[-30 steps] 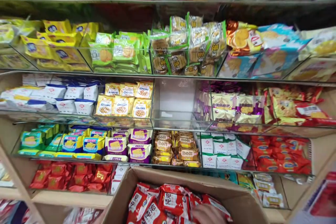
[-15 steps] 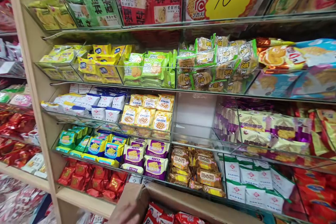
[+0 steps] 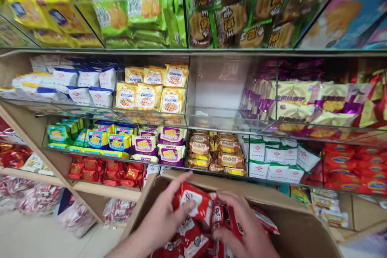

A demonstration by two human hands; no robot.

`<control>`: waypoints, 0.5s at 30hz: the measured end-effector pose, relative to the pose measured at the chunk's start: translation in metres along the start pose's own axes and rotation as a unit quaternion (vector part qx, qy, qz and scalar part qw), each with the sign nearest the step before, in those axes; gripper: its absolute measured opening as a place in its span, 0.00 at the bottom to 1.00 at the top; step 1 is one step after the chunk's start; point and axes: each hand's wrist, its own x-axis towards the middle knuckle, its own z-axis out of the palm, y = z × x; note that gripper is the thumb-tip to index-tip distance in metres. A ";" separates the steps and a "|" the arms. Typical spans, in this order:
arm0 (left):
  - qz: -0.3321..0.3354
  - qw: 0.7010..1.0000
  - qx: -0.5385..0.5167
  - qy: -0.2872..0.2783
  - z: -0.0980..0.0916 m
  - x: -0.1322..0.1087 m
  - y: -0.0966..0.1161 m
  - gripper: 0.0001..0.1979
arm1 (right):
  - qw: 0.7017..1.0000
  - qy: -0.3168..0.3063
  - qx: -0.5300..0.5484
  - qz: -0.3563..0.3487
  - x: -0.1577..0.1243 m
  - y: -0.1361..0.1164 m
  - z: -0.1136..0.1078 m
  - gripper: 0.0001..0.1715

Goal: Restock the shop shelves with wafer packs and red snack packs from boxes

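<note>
Both of my hands are inside an open cardboard box (image 3: 293, 205) filled with red snack packets (image 3: 192, 238). My left hand (image 3: 163, 215) grips a red and white packet (image 3: 196, 203) between thumb and fingers. On the right side of the pile, my right hand (image 3: 246, 221) has its fingers and thumb curled around red packets, partly covering them. More red packets lie beneath and between the hands.
A shelf bin with a bare white back (image 3: 219, 88) stands above the box. Beside it are cookie packets (image 3: 146, 96) and purple-ended packets (image 3: 294, 92). Below are brown packets (image 3: 231, 157) and green-and-white packets (image 3: 276, 157). Clear dividers separate the bins.
The view has tipped down and come closer to the lower shelves and box. Earlier only a blurred hand showed at the box's left side; now both hands are among the red packets.
</note>
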 end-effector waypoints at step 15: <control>-0.027 0.993 -0.118 0.014 -0.016 0.007 -0.007 0.18 | 0.970 -0.191 -0.090 0.123 -0.021 0.034 0.051 0.25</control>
